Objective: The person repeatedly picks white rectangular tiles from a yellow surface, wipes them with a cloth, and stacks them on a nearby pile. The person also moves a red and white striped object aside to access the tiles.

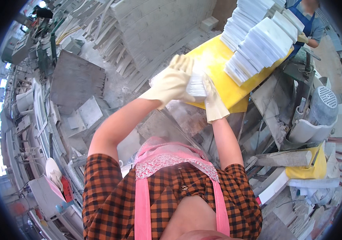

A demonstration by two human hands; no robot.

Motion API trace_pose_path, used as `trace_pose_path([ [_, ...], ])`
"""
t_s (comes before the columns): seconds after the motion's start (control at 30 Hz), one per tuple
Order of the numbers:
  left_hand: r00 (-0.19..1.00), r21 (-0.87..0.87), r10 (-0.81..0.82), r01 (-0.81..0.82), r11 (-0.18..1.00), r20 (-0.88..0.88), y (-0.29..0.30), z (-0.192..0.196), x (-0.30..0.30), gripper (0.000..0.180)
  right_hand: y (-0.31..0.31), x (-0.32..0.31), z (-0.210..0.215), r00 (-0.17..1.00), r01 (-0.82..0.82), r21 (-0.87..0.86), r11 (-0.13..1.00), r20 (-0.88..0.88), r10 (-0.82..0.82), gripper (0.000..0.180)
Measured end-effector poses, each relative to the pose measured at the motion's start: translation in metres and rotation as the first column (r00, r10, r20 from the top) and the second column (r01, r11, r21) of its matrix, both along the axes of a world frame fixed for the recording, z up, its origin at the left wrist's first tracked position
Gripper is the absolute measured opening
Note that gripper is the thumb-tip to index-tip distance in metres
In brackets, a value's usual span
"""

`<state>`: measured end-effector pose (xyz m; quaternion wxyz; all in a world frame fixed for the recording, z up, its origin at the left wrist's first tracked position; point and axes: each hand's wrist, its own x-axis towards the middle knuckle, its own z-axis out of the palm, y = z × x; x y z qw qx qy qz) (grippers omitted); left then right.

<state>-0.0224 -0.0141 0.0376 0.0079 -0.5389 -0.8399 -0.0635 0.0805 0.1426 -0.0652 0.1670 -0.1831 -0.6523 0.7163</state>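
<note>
Small white slabs (pixel 197 86) are held between two gloved hands at the near edge of the yellow table (pixel 205 50); whether they rest on it or hang just above, I cannot tell. Biggest in the scene is a bank of pale slabs (pixel 155 34) to the left of the yellow table. Next in bulk are the stacked white slabs (pixel 259 46) on its right part, their edges uneven. A co-worker (pixel 315 26) in a blue apron stands past the table's far right side, one gloved hand beside that stack. A grey board (pixel 77 80) lies well to the left of the table, and a dusty motor (pixel 326 102) to its right.

Smaller come the hands: the left hand (pixel 173 82) spreads over the left side of the small slabs, thumb along the near side; the right hand (pixel 214 98) presses their right side, its fingers partly hidden.

For a sound hold, I would squeeze evenly from both sides, keep the layers flush so none slides out, bring the load further over the table's support, and keep fingertips out from underneath.
</note>
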Motion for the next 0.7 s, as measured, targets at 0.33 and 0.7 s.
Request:
trace_pose_path([
  [0.33, 0.983, -0.196, 0.053, -0.018, 0.980, 0.174, 0.037, -0.011, -0.001, 0.074, -0.004, 0.009, 0.011, 0.997, -0.053, -0.030, 0.998, -0.049, 0.052, 0.060],
  [0.7, 0.906, 0.077, -0.118, 0.095, 0.993, 0.407, 0.006, 0.005, -0.020, 0.069, -0.031, 0.015, -0.009, 0.869, 0.489, -0.051, 0.871, -0.057, -0.492, 0.059],
])
